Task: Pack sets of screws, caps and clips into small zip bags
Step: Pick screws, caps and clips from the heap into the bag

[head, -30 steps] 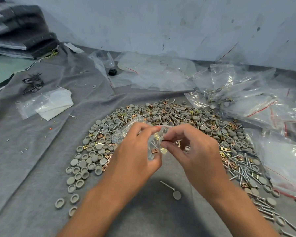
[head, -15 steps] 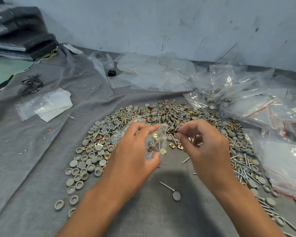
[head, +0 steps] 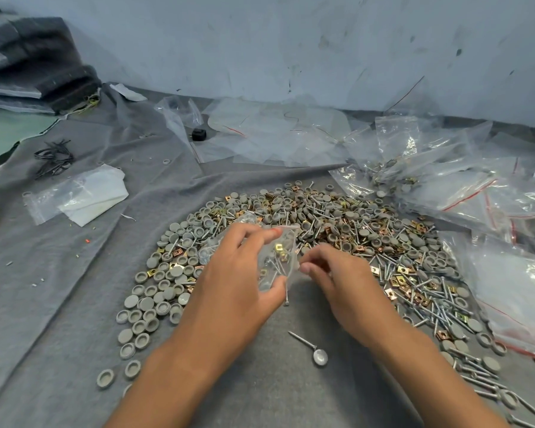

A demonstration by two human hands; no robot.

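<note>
A person's left hand (head: 238, 282) grips a small clear zip bag (head: 278, 257) between thumb and curled fingers, holding it just above the grey cloth (head: 74, 288) at the near edge of the parts heap. Screws and a brass-coloured clip show through the plastic. The right hand (head: 340, 282) sits just beside the bag, fingers curled with the tips drawn together at the bag's right edge; whether they pinch the plastic or a small part cannot be told.

Behind and around both hands spreads a broad heap of grey caps (head: 155, 304), screws (head: 439, 310) and brass clips (head: 399, 279), caps thickest on the left, screws and clips on the right. One loose screw (head: 303, 339) lies on the cloth near the wrists, with a single cap (head: 320, 356) at its end.

To the right, a pile of clear zip bags with red strips (head: 476, 193) rests on the cloth, some with parts inside. Farther back lie flat plastic sheets (head: 275, 134) and a small black object (head: 199, 133). On the left sit a bag holding white paper (head: 78, 197), a tangle of dark ties (head: 53, 156), and folded dark fabric (head: 34, 63) against the pale wall (head: 291, 41).
</note>
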